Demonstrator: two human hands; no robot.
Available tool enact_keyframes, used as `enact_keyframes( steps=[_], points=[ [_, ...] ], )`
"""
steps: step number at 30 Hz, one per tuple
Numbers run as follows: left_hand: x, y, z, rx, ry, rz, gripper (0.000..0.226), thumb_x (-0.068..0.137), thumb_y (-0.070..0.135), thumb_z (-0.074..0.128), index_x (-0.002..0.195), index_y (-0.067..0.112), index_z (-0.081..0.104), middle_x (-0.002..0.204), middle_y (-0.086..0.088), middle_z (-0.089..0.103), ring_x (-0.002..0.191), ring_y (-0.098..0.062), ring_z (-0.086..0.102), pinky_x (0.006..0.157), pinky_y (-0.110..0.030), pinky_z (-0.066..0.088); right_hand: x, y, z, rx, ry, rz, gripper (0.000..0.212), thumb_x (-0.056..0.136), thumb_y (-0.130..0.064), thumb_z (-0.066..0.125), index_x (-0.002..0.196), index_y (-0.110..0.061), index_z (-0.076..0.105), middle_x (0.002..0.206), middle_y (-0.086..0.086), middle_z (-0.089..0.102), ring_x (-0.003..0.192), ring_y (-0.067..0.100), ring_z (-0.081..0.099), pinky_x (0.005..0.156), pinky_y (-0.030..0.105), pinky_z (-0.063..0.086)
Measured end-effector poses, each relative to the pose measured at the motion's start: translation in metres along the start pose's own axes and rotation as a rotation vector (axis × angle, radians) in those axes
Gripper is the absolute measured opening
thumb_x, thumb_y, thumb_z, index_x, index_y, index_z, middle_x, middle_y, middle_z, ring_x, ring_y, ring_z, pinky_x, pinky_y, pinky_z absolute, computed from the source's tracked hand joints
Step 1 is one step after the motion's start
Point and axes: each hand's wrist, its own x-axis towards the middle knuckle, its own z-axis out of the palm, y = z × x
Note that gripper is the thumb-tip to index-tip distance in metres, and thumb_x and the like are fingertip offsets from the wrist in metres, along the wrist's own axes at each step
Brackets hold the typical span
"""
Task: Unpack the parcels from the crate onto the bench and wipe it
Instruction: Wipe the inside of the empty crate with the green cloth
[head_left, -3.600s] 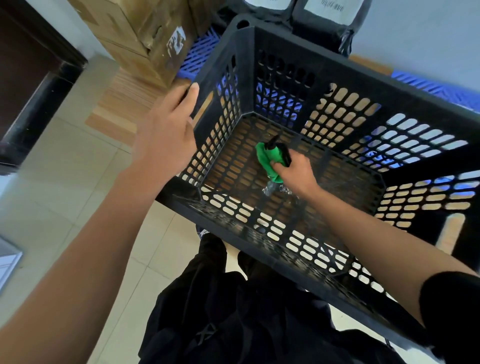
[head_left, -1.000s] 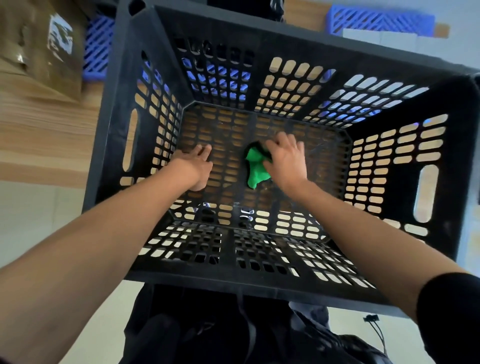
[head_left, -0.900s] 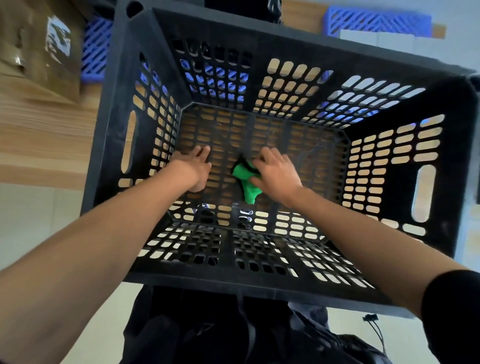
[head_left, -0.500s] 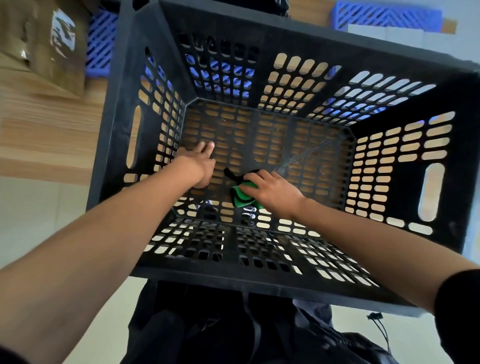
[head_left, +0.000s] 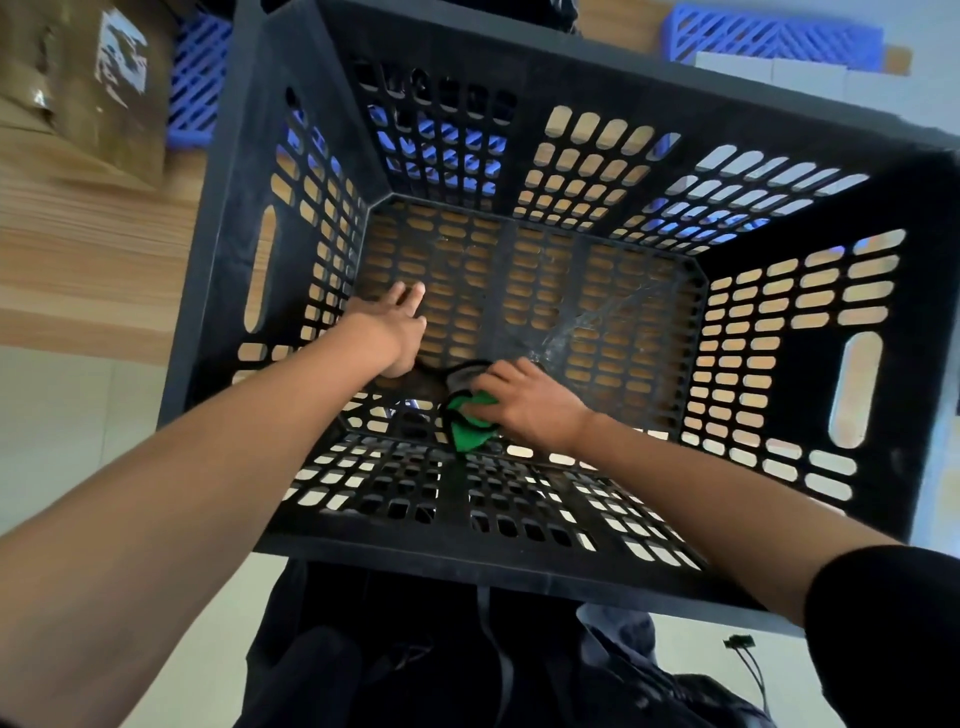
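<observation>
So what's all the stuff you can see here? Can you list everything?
crate: one, black, slotted, on the wooden bench, in the middle
cloth: one, green, on the crate floor by the near wall
bench: one, light wood, under the crate
cardboard box: one, brown, on the bench at top left
blue crates: two visible, behind the black crate
left hand: fingers straight, flat on the crate floor
right hand: presses the cloth down

Crate (head_left: 852, 374): black plastic, slotted walls and floor, upright, open-topped, stood on wooden bench (head_left: 93, 260). Cloth (head_left: 470, 423): green with dark edging, bunched, lay on crate floor against the near wall.
</observation>
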Motion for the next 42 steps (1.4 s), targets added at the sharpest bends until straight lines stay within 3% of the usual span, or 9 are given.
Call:
enact_keyframes(
  steps=[5, 12, 18, 24, 28, 33, 42],
  points=[
    [-0.002, -0.002, -0.001, -0.003, -0.004, 0.009, 0.070, 0.102, 0.008, 0.043, 0.164, 0.021, 0.012, 0.167, -0.003, -0.029, 0.156, -0.028, -0.016, 0.118, -0.064, 0.026, -0.010, 0.036, -0.014, 0.049, 0.026, 0.204, 0.042, 0.087, -0.023, 0.074, 0.127, -0.014, 0.069, 0.130, 0.011, 0.061, 0.120, 0.036, 0.054, 0.098, 0.048, 0.046],
    [0.000, -0.001, 0.000, 0.001, 0.007, 0.013, 0.074, 0.100, 0.003, 0.041, 0.164, 0.019, 0.009, 0.167, -0.003, -0.028, 0.156, -0.027, -0.017, 0.120, -0.064, 0.023, -0.004, 0.068, -0.034, 0.227, 0.279, 0.637, 0.044, 0.078, -0.011, 0.078, 0.119, -0.002, 0.064, 0.118, 0.016, 0.058, 0.112, 0.038, 0.051, 0.080, 0.053, 0.055],
    [0.002, 0.003, 0.002, -0.008, 0.011, -0.013, 0.077, 0.096, -0.001, 0.038, 0.164, 0.021, 0.008, 0.165, 0.000, -0.031, 0.156, -0.027, -0.018, 0.116, -0.061, 0.030, 0.072, 0.061, -0.075, 0.262, 0.453, 0.555, 0.046, 0.086, -0.015, 0.074, 0.130, -0.006, 0.061, 0.128, 0.012, 0.059, 0.118, 0.034, 0.053, 0.078, 0.049, 0.058],
    [0.001, 0.004, 0.005, -0.023, 0.023, -0.019, 0.068, 0.101, 0.010, 0.035, 0.164, 0.020, 0.009, 0.170, 0.002, -0.019, 0.156, -0.025, -0.018, 0.116, -0.058, 0.030, 0.160, 0.040, -0.095, 0.194, 0.396, 0.510, 0.053, 0.092, -0.005, 0.055, 0.142, -0.023, 0.057, 0.141, 0.005, 0.053, 0.128, 0.032, 0.046, 0.098, 0.045, 0.047],
    [-0.001, 0.003, 0.006, -0.031, 0.008, -0.018, 0.065, 0.104, 0.017, 0.035, 0.164, 0.018, 0.008, 0.170, 0.001, -0.017, 0.156, -0.024, -0.020, 0.119, -0.059, 0.028, 0.170, 0.043, -0.079, 0.101, 0.281, 0.479, 0.044, 0.093, -0.007, 0.052, 0.132, -0.022, 0.064, 0.141, 0.006, 0.050, 0.128, 0.034, 0.043, 0.100, 0.043, 0.041],
    [-0.004, 0.004, 0.006, -0.022, 0.012, -0.009, 0.067, 0.103, 0.014, 0.034, 0.164, 0.018, 0.007, 0.165, -0.001, -0.032, 0.155, -0.025, -0.022, 0.117, -0.058, 0.029, 0.141, 0.062, -0.067, 0.133, 0.264, 0.535, 0.034, 0.094, -0.009, 0.055, 0.125, -0.016, 0.069, 0.140, 0.011, 0.049, 0.123, 0.037, 0.047, 0.096, 0.046, 0.048],
    [-0.002, 0.001, 0.003, -0.017, 0.024, 0.009, 0.067, 0.102, 0.008, 0.032, 0.164, 0.019, 0.009, 0.166, 0.001, -0.031, 0.156, -0.026, -0.019, 0.112, -0.057, 0.035, 0.007, 0.110, -0.030, 0.190, 0.214, 0.923, 0.039, 0.088, -0.014, 0.071, 0.125, -0.004, 0.066, 0.138, 0.014, 0.051, 0.123, 0.039, 0.046, 0.085, 0.051, 0.054]
  ],
)
